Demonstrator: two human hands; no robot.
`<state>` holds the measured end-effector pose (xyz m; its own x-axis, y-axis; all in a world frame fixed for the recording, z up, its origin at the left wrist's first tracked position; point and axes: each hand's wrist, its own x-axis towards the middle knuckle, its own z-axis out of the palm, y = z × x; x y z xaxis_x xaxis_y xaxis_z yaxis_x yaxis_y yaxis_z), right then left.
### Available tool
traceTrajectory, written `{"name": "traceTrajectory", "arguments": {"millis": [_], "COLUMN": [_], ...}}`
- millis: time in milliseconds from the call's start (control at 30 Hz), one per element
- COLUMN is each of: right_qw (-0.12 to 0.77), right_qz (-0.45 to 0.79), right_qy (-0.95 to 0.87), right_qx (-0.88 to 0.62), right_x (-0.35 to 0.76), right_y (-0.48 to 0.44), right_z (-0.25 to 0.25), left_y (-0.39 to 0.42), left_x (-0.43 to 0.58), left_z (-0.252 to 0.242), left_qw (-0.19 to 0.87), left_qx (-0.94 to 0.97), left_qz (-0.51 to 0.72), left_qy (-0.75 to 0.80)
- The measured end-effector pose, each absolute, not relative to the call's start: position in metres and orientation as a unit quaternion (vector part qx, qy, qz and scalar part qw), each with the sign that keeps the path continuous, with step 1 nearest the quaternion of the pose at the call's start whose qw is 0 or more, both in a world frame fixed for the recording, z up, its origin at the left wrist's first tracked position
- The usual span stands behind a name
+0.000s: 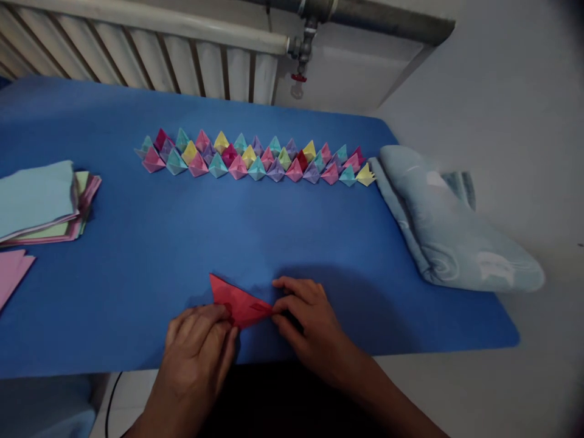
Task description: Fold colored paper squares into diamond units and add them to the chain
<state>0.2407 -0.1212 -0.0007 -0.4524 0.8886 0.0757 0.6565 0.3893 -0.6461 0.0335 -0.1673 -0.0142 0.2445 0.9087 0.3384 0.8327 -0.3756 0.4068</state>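
A red piece of folded paper (241, 302) lies near the front edge of the blue table (255, 234), one pointed corner reaching up and left. My left hand (198, 340) presses on its lower left part, with the fingers bent together and covering that edge. At the paper's right tip, my right hand (308, 316) pinches the point between thumb and fingertips. Farther back stand several small folded paper boats (237, 167) in pink, teal, yellow, purple and red, set close together in long rows.
A stack of coloured paper sheets (36, 198) lies at the left, with pink paper (13, 274) in front of it. On the right rests a folded light blue blanket (449, 225). Behind the table are a white radiator (177, 61) and a pipe valve (298, 77).
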Motion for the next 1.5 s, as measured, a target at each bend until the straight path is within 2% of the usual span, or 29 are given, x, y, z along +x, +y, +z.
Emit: {"name": "traceTrajectory", "arguments": {"millis": [433,967,1367,1500], "right_qw": [0.203,0.193,0.205,0.212], "right_qz": [0.309,0.304,0.305,0.31], "right_qy": [-0.795,-0.79,-0.769,-0.763], "right_qx": [-0.481,-0.497,-0.524,-0.525], "right_x": [0.243,0.239,0.234,0.234], "right_y": [-0.116,-0.114,-0.114,-0.114], "right_z": [-0.001,0.0,0.002,0.001], "left_y": [-0.168,-0.168,-0.168,-0.168], "left_x": [0.037,0.038,0.034,0.024], "left_z": [-0.019,-0.024,-0.023,-0.024], "left_qw": [0.092,0.059,0.082,0.059], "left_qx": [0.779,0.77,0.767,0.808], "left_qz": [0.234,0.251,0.265,0.217], "left_qy": [0.574,0.584,0.578,0.545]}}
